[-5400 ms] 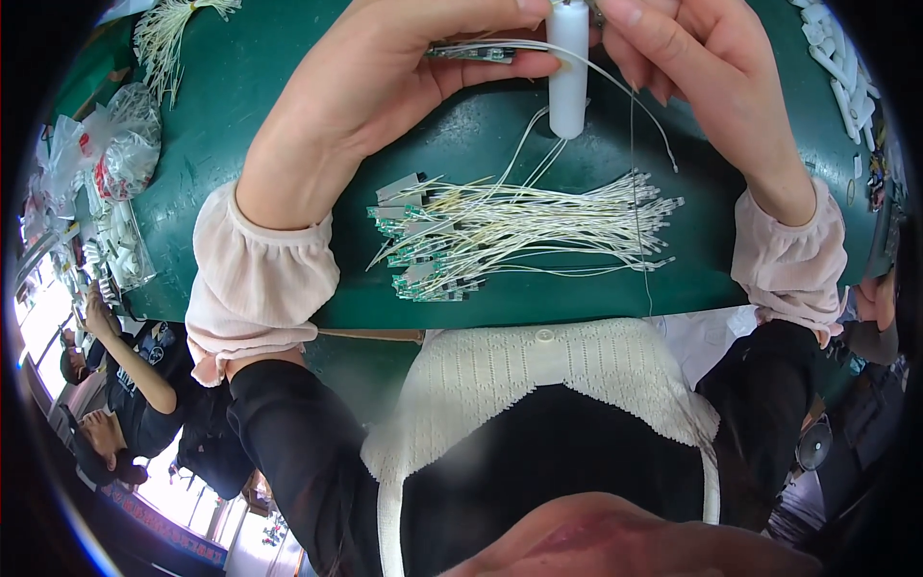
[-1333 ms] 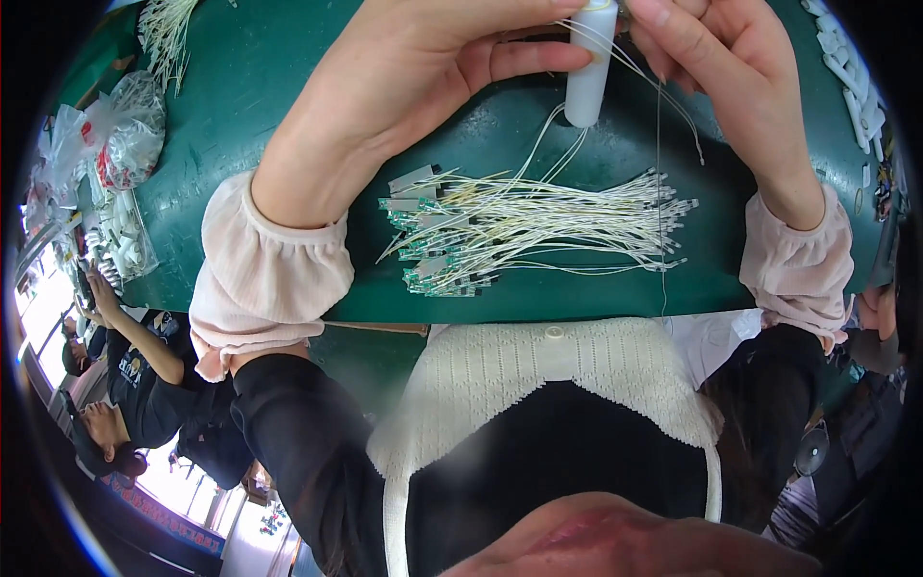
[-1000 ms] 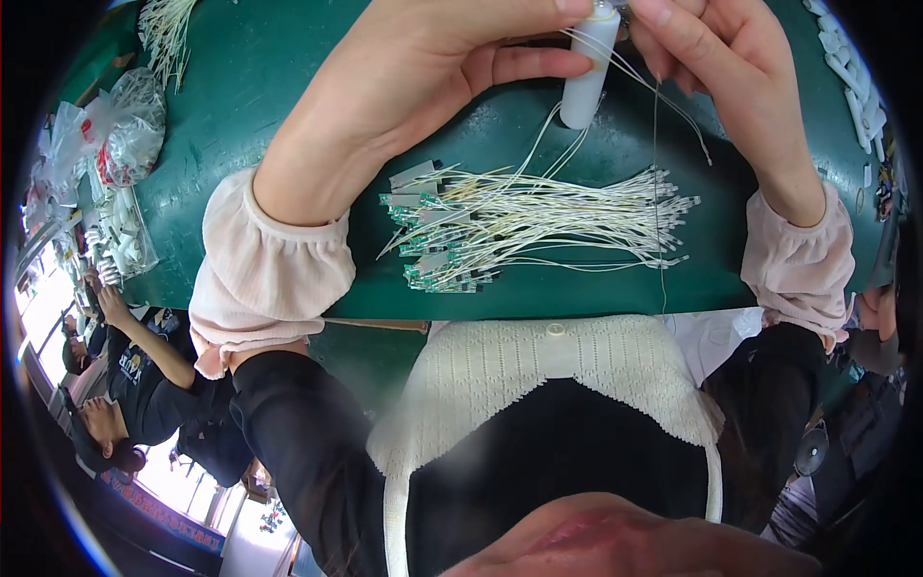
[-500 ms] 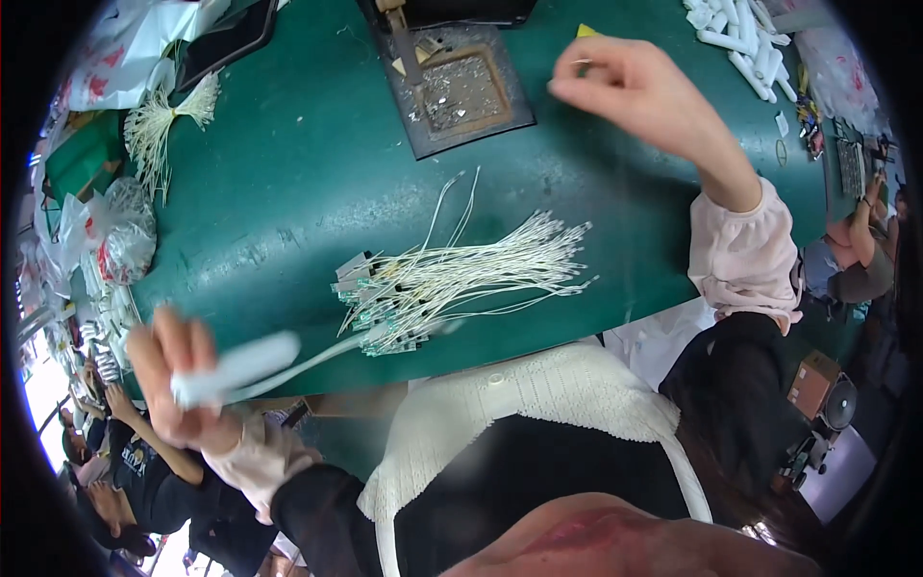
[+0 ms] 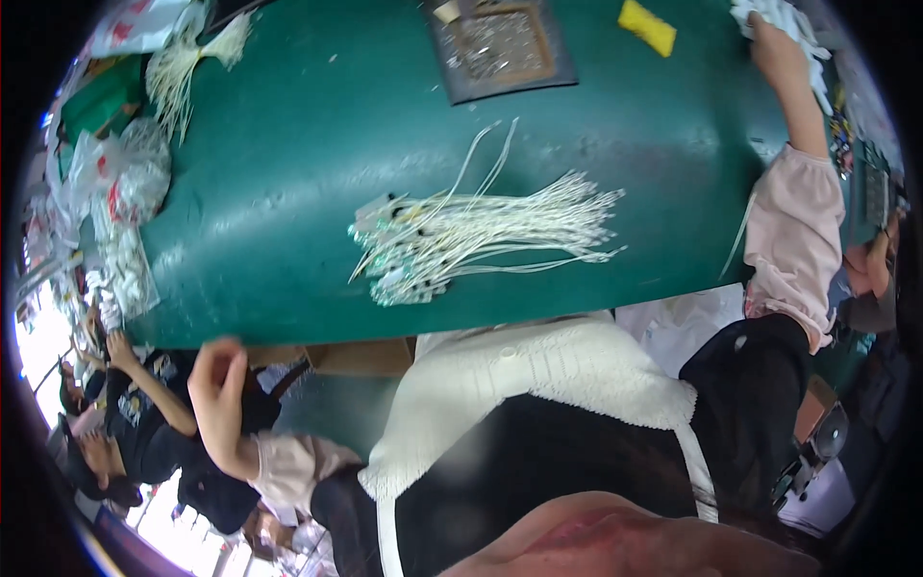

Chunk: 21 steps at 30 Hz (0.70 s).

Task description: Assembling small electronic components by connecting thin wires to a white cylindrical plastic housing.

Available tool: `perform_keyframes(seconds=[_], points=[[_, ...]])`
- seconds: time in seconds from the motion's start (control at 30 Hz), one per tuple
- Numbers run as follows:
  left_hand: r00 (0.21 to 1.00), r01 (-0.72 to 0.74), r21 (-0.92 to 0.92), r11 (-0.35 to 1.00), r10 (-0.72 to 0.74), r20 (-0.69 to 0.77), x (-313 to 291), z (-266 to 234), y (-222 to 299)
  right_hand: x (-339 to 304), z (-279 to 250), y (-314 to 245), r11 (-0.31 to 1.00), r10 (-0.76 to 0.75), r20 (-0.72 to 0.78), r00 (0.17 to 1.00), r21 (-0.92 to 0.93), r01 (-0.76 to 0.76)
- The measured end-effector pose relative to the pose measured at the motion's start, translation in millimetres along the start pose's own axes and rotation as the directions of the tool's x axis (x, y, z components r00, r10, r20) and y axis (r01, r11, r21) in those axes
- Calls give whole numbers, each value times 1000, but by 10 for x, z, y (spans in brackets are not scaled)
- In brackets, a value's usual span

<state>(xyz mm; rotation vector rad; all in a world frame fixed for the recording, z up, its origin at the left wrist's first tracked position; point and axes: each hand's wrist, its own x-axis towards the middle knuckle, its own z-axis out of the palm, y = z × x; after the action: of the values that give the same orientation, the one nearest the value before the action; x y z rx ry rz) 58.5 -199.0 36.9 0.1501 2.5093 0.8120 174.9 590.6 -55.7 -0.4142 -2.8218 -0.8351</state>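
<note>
Your right hand (image 5: 777, 58) is stretched out to the far right corner of the green tabletop (image 5: 260, 216), in among a heap of smooth white plastic tubes (image 5: 806, 34). Its fingers point into the heap and are partly lost there, so I cannot tell whether they are pinching a tube or only touching. A thin white wire (image 5: 738, 236) hangs just beside your pink gathered sleeve on that side.

Your left hand (image 5: 217, 389) is at the lower left, by the near edge of the tabletop and well apart from the tubes. Its fingers are loosely curled, with a gap between them and the thumb; the fingertips are blurred.

In front of you, near the middle, lies a sheaf of thin white wires (image 5: 524, 226), running left to right, with small green circuit boards (image 5: 394, 284) at its left end. Two wires arch up from it, away from you.

Beyond that sits a dark square tray (image 5: 567, 77) with shiny metal bits in its brown-edged middle. A small yellow packet (image 5: 647, 27) lies to its right. At the far left, a pale wire bundle (image 5: 183, 72) lies near a clear plastic bag with red marks (image 5: 135, 173).
</note>
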Motion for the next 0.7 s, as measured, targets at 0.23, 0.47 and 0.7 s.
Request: perform_keyframes(seconds=[0.23, 0.47, 0.7], points=[[825, -550, 73, 832, 527, 205, 828, 885, 1473, 38, -658, -421, 951, 226, 74, 971, 200, -236], [660, -733, 138, 666, 648, 380, 994, 1078, 1788, -28, -1605, -1098, 716, -45, 179, 983, 692, -93], [773, -593, 216, 775, 475, 420, 842, 907, 1293, -107, -2036, -1648, 126, -312, -71, 948, 985, 116]])
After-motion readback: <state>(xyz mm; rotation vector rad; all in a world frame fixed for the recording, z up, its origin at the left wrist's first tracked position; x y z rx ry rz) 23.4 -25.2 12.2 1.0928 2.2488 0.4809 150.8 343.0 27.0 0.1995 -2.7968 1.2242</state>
